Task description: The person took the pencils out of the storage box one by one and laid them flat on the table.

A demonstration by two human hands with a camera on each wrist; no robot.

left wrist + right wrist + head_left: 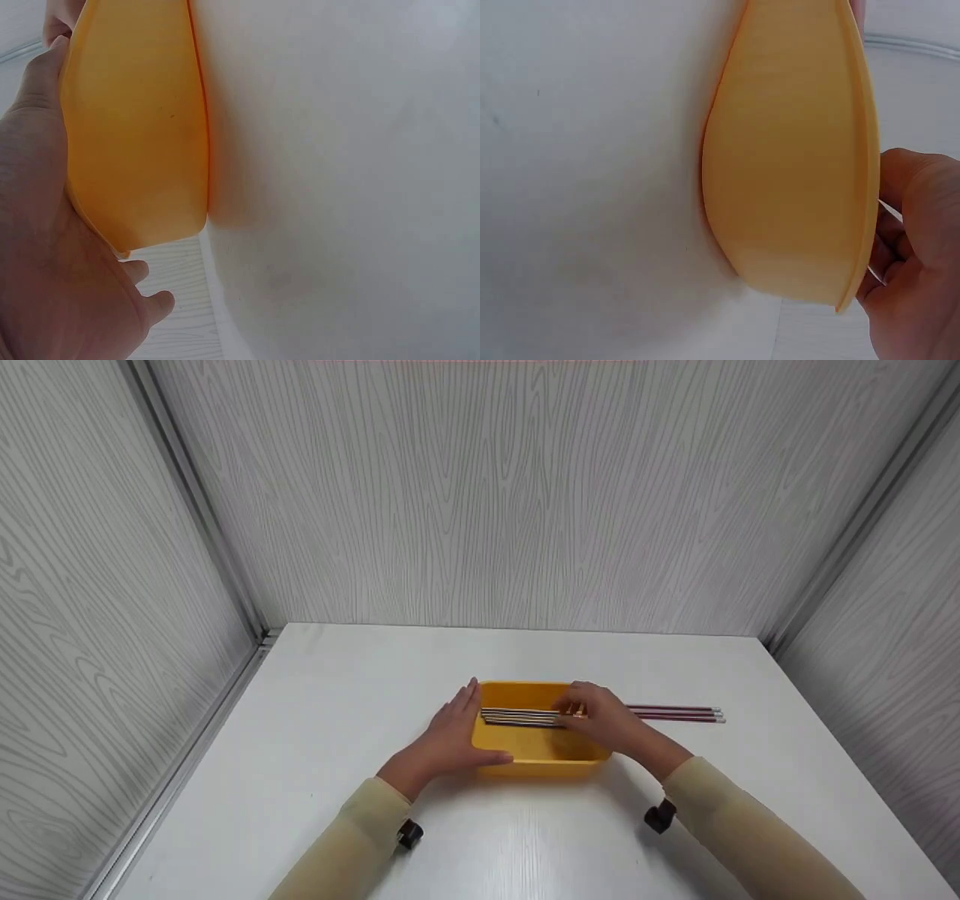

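A yellow plastic bin (540,769) stands on the white table. Inside it, several dark-and-light striped pencils (519,718) lie side by side, pointing left to right. My left hand (450,742) rests against the bin's left end, fingers straight along that side and thumb stretched over the front rim. Over the bin's right end reaches my right hand (604,720), its curled fingers pinching the right ends of the striped pencils, where copper-coloured tips show. Both wrist views show the bin's outer wall (142,127), with my right fingers partly hidden behind the rim (870,150).
Three dark red pencils (675,712) with pale ends lie to the right of the bin, their left ends hidden behind my right hand. Grey wood-grain panels (510,510) enclose the table at the back and both sides.
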